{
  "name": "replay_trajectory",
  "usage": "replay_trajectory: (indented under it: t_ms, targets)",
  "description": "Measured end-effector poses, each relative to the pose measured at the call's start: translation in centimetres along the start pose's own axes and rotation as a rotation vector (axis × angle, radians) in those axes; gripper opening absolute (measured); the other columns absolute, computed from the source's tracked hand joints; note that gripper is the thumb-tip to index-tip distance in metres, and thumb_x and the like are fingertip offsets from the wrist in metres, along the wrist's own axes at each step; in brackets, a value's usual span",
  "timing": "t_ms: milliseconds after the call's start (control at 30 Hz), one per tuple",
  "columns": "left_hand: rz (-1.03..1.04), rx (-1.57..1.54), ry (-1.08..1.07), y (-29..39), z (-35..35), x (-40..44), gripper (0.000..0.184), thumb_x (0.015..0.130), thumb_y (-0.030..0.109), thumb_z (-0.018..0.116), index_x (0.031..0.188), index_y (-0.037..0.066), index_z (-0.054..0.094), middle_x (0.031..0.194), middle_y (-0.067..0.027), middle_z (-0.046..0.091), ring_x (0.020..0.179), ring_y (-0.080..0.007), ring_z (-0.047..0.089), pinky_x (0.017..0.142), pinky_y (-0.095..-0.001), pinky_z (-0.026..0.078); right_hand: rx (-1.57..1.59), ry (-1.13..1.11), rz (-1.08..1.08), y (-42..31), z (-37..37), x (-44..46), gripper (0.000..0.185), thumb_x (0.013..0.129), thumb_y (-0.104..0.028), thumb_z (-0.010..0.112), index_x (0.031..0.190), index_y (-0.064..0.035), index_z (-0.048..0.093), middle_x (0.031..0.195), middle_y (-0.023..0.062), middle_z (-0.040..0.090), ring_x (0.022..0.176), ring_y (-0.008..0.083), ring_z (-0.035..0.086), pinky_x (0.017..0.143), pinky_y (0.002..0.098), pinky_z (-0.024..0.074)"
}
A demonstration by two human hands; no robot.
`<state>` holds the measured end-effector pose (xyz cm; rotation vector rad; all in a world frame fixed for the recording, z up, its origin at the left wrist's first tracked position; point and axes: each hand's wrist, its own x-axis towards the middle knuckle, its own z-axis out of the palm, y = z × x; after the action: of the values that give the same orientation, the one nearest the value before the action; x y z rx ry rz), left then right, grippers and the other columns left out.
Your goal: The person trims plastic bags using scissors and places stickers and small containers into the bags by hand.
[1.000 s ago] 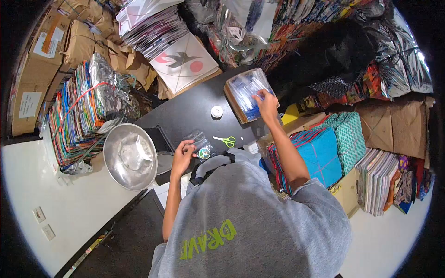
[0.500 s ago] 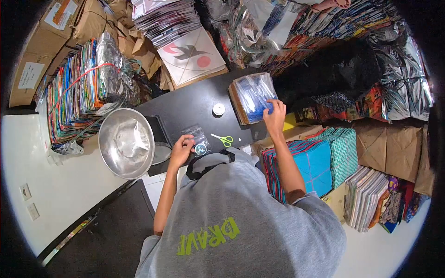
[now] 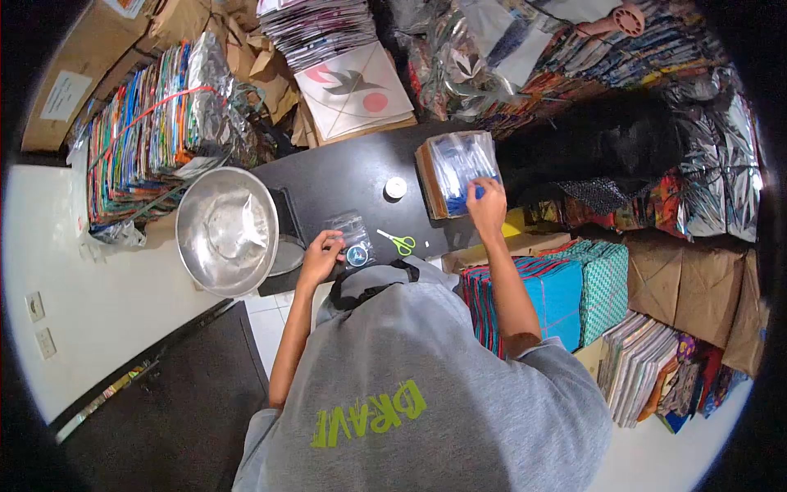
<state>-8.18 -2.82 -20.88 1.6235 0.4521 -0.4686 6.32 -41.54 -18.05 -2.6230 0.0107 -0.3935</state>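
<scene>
A clear plastic bag lies on the dark tabletop, with a round teal-labelled item at its near end; I cannot tell whether the item is inside it. My left hand pinches the bag's left edge, fingers curled. At the far right of the table, my right hand has its bent fingers closed on the top of a stack of clear-and-blue plastic packets. Green-handled scissors lie between the hands. Beyond them is a small white round container.
A metal bowl stands left of the table. Tied stacks of colourful sheets and bird-printed packs rise behind. Blue fabric-like bundles sit beside my right forearm. A pink handheld fan rests at upper right.
My right hand's fingers have drawn together on the packets. My left hand stays at the bag. The whole view has shifted slightly.
</scene>
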Motion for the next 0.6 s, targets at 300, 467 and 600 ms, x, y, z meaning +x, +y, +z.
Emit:
replay_trajectory:
  t_ms: [300, 467, 600]
  targets:
    - [0.286, 0.765, 0.283, -1.0, 1.1, 0.5, 0.077, 0.073, 0.007, 0.084, 0.141, 0.012, 0.049, 0.147, -0.0191, 0.042, 0.136, -0.0391, 0.042, 0.110, -0.0469, 0.041, 0.226, 0.206, -0.230, -3.4, -0.5, -2.6, 0.006, 0.088, -0.007, 0.072, 0.093, -0.0042, 0.071, 0.088, 0.0132, 0.063, 0.077, 0.0318, 0.063, 0.068, 0.0420, 0.0526]
    - [0.477, 1.297, 0.264, -2.0, 1.1, 3.9, 0.084, 0.076, 0.009, 0.081, 0.149, 0.018, 0.043, 0.151, -0.0189, 0.038, 0.137, -0.0408, 0.041, 0.110, -0.0474, 0.041, 0.268, -0.640, -0.360, -6.1, 3.2, -7.7, 0.012, 0.087, -0.009, 0.069, 0.097, -0.0035, 0.069, 0.098, 0.0169, 0.069, 0.092, 0.0363, 0.069, 0.076, 0.0458, 0.0563]
    - [0.540, 1.363, 0.187, -3.2, 1.1, 5.6, 0.079, 0.079, 0.010, 0.076, 0.149, 0.023, 0.043, 0.146, -0.0150, 0.045, 0.135, -0.0367, 0.044, 0.107, -0.0456, 0.043, 0.172, -0.872, -0.283, -5.2, 7.3, -10.8, 0.029, 0.085, -0.012, 0.071, 0.112, -0.0042, 0.065, 0.112, 0.0197, 0.066, 0.103, 0.0418, 0.065, 0.088, 0.0499, 0.0545]
